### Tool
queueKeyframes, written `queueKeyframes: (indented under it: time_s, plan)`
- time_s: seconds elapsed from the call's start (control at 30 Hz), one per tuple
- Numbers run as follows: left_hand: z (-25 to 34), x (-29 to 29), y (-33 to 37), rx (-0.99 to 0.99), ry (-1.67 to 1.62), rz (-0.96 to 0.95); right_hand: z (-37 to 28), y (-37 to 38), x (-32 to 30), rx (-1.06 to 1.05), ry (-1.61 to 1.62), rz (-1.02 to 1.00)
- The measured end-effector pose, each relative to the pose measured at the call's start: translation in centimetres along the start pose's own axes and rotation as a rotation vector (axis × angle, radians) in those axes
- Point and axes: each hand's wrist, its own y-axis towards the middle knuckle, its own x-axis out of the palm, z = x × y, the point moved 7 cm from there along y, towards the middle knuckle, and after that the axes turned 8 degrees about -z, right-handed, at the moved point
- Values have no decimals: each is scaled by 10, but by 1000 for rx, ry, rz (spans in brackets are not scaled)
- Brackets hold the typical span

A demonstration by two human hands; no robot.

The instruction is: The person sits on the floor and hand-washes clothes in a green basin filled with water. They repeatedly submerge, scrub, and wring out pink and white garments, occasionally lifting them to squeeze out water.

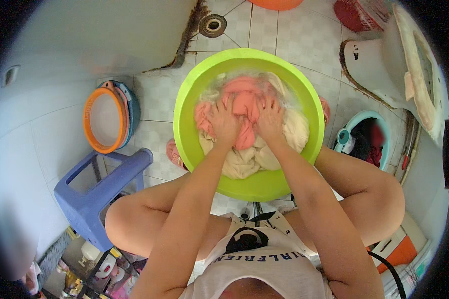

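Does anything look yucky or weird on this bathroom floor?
Yes! Dark brown grime lines the base of the white toilet, and the floor drain looks brown and crusty. Both stand out against the pale tiles.

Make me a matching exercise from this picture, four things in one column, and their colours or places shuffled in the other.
Things:
1. Pink cloth
2. Large basin
3. Stool
4. Floor drain

Colours or places:
A. Blue-purple
B. Set in the tiled floor
C. Under the left hand and right hand
D. Lime green

Pairs: 1-C, 2-D, 3-A, 4-B
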Motion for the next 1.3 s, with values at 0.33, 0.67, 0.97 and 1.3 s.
queueKeyframes:
  time_s: [0.33, 0.67, 0.97, 1.3]
  plan:
    - [-45, 52, 69, 180, -216, -45, 12, 61, 18, 5, 5, -427]
    - [6, -20, -25, 116, -27, -51, 40, -13, -23, 168, 817, -29]
    - [-17, 48, -96, 122, -96, -19, 8, -95, -43, 35, 666, 179]
    - [-12, 52, -112, 74, -911, -82, -33, -115, -106, -178, 801, 93]
